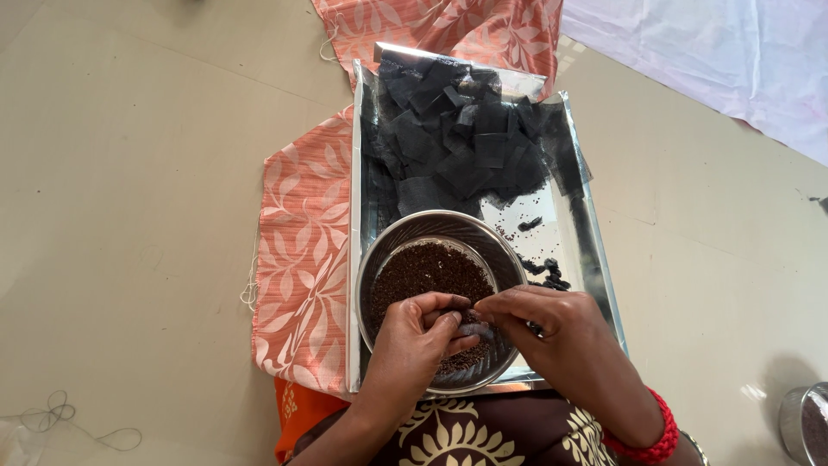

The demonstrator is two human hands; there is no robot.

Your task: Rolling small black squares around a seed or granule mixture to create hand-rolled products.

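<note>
Small black mesh square (473,329), judged light and limp, is pinched at edges between left hand (420,332) and right hand (552,326) fingertips above seed bowl (405,237).

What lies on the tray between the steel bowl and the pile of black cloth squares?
Head view: mostly bare tray between bowl and cloth squares, with scattered dark seeds.
</note>
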